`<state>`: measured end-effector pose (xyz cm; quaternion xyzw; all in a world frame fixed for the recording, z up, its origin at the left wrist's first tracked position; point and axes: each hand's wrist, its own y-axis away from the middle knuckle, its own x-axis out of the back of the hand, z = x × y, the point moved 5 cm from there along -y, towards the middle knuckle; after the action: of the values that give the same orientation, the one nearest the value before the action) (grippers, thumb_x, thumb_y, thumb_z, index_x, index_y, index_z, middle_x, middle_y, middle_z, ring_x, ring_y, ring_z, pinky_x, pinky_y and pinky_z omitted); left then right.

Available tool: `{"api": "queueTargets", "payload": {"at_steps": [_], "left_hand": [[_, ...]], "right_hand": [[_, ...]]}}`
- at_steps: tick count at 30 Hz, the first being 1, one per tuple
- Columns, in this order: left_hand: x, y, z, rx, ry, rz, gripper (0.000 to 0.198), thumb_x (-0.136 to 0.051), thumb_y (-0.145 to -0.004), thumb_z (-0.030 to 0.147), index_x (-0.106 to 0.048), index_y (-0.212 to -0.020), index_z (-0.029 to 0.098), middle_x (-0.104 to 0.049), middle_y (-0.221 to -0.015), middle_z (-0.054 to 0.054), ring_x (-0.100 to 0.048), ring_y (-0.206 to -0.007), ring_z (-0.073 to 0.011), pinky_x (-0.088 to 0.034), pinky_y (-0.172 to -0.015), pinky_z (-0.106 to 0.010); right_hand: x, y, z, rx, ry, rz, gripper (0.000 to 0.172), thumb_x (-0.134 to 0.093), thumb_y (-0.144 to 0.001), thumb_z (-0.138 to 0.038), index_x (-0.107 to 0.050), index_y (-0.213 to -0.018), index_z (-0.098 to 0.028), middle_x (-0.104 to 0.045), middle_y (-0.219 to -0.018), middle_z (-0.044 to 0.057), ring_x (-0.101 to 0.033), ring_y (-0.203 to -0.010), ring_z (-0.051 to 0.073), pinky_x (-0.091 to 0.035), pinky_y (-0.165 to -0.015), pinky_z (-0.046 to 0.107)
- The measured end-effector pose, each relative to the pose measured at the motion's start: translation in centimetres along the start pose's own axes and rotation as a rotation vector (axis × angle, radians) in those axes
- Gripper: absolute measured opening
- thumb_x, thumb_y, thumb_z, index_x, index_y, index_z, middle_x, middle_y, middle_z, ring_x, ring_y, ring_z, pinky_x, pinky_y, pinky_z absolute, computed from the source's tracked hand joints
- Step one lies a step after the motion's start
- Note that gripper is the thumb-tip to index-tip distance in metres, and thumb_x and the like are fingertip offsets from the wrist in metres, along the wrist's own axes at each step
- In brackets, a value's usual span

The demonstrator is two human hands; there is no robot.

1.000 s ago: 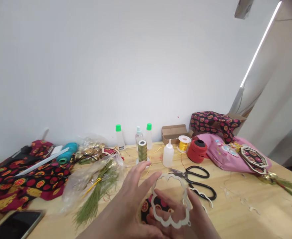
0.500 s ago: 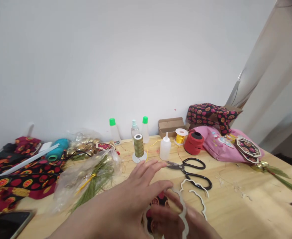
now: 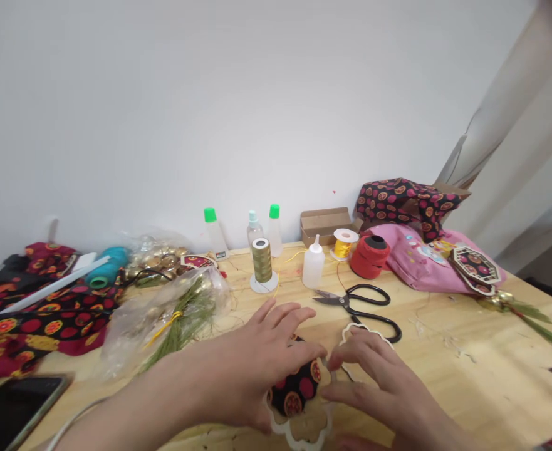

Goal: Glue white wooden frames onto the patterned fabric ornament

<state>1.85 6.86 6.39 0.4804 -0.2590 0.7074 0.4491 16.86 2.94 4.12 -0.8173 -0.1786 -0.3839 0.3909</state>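
Note:
My left hand (image 3: 252,360) arches over a black fabric piece (image 3: 299,391) with red and orange round motifs, its fingers curled around the far side and part of the piece hidden beneath. Around and below this fabric shows a pale scalloped frame (image 3: 304,443). At the frame's right edge, my right hand (image 3: 386,391) pinches with thumb and index finger. Just beyond the right hand lies another pale scalloped strip (image 3: 363,329), partly covered by the fingers. Black-handled scissors (image 3: 346,302) rest behind it, blades slightly apart.
A white squeeze bottle (image 3: 313,266), an olive thread cone (image 3: 262,263), a yellow spool (image 3: 344,244) and a red spool (image 3: 370,257) stand at the back. A tassel bundle (image 3: 182,322) and phone (image 3: 19,410) lie left; a pink pouch (image 3: 407,266) lies right.
The scalloped frame with the fabric has gone from tilted up to lower and flatter. My right hand has come out from behind it to its right edge. The view has shifted slightly.

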Motion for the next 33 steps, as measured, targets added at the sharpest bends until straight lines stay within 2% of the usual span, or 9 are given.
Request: {"api": "queueTargets", "payload": {"at_steps": [3, 6, 9, 13, 16, 19, 23, 28, 33], "left_hand": [[0.3, -0.4, 0.0, -0.022, -0.021, -0.017, 0.077, -0.072, -0.052, 0.027, -0.046, -0.124, 0.027, -0.035, -0.139, -0.016, -0.026, -0.128, -0.0385, -0.024, -0.097, -0.056], [0.6, -0.7, 0.3, -0.034, -0.019, -0.027, 0.076, -0.074, -0.051, 0.028, -0.048, -0.122, 0.026, -0.039, -0.135, -0.016, -0.031, -0.125, -0.0378, -0.028, -0.096, -0.054], [0.8, -0.7, 0.8, -0.032, 0.035, -0.037, 0.074, -0.074, -0.052, 0.031, -0.049, -0.121, 0.026, -0.042, -0.133, -0.015, -0.034, -0.123, -0.0366, -0.033, -0.093, -0.051], [0.7, -0.4, 1.0, -0.014, 0.123, -0.049, 0.073, -0.074, -0.052, 0.031, -0.051, -0.120, 0.029, -0.046, -0.129, -0.010, -0.036, -0.122, -0.0351, -0.036, -0.093, -0.047], [0.7, -0.3, 1.2, 0.024, 0.185, -0.061, 0.075, -0.074, -0.052, 0.026, -0.049, -0.122, 0.033, -0.047, -0.127, -0.007, -0.043, -0.115, -0.0329, -0.041, -0.088, -0.042], [0.7, -0.2, 1.6, 0.060, 0.215, -0.124, 0.083, -0.072, -0.049, 0.017, -0.045, -0.125, 0.034, -0.046, -0.125, -0.006, -0.049, -0.108, -0.0291, -0.045, -0.083, -0.035], [1.0, -0.1, 2.0, 0.093, 0.216, -0.162, 0.082, -0.070, -0.048, 0.013, -0.045, -0.124, 0.034, -0.047, -0.123, -0.005, -0.051, -0.106, -0.0269, -0.046, -0.081, -0.031], [0.6, 0.1, 1.7, 0.148, 0.242, -0.193, 0.082, -0.068, -0.048, 0.011, -0.045, -0.123, 0.035, -0.050, -0.115, -0.002, -0.058, -0.090, -0.0222, -0.050, -0.072, -0.027], [0.5, 0.2, 1.5, 0.134, 0.253, -0.162, 0.086, -0.066, -0.049, 0.008, -0.040, -0.126, 0.037, -0.052, -0.119, 0.001, -0.057, -0.098, -0.0210, -0.048, -0.076, -0.025]], "right_hand": [[-0.1, -0.3, -0.1, 0.055, 0.098, -0.102, 0.028, -0.067, -0.071, -0.033, -0.064, -0.099, -0.028, -0.064, -0.086, 0.006, -0.056, -0.074, 0.021, -0.046, -0.061, 0.033], [0.6, -0.5, 0.5, -0.039, 0.054, -0.108, 0.029, -0.064, -0.074, -0.031, -0.063, -0.102, -0.027, -0.062, -0.084, 0.006, -0.056, -0.074, 0.020, -0.046, -0.060, 0.032], [1.3, -0.4, 1.8, -0.152, -0.074, -0.034, 0.045, -0.065, -0.074, -0.032, -0.053, -0.117, -0.029, -0.059, -0.100, 0.007, -0.056, -0.091, 0.022, -0.048, -0.073, 0.034], [0.8, -0.1, 3.3, -0.206, -0.267, -0.071, 0.078, -0.076, -0.059, -0.042, -0.042, -0.128, -0.031, -0.050, -0.124, 0.009, -0.046, -0.115, 0.028, -0.042, -0.091, 0.041], [0.2, -0.3, 3.6, -0.189, -0.377, -0.085, 0.086, -0.080, -0.053, -0.037, -0.039, -0.129, -0.034, -0.047, -0.129, 0.008, -0.043, -0.119, 0.028, -0.039, -0.095, 0.042], [-0.1, -0.6, 3.7, -0.171, -0.466, -0.071, 0.090, -0.082, -0.051, -0.030, -0.038, -0.129, -0.037, -0.047, -0.131, 0.005, -0.041, -0.121, 0.027, -0.035, -0.098, 0.043], [-0.7, -0.8, 3.7, -0.172, -0.565, -0.060, 0.088, -0.083, -0.048, -0.028, -0.042, -0.126, -0.036, -0.050, -0.127, 0.004, -0.043, -0.119, 0.027, -0.034, -0.098, 0.043], [-1.0, -0.6, 4.0, -0.245, -0.567, 0.000, 0.081, -0.085, -0.043, -0.030, -0.049, -0.116, -0.030, -0.054, -0.118, 0.006, -0.048, -0.112, 0.027, -0.038, -0.094, 0.039], [-1.0, -0.5, 3.8, -0.276, -0.601, -0.007, 0.063, -0.083, -0.046, -0.037, -0.056, -0.102, -0.026, -0.056, -0.105, 0.005, -0.053, -0.101, 0.024, -0.042, -0.087, 0.034]]}}
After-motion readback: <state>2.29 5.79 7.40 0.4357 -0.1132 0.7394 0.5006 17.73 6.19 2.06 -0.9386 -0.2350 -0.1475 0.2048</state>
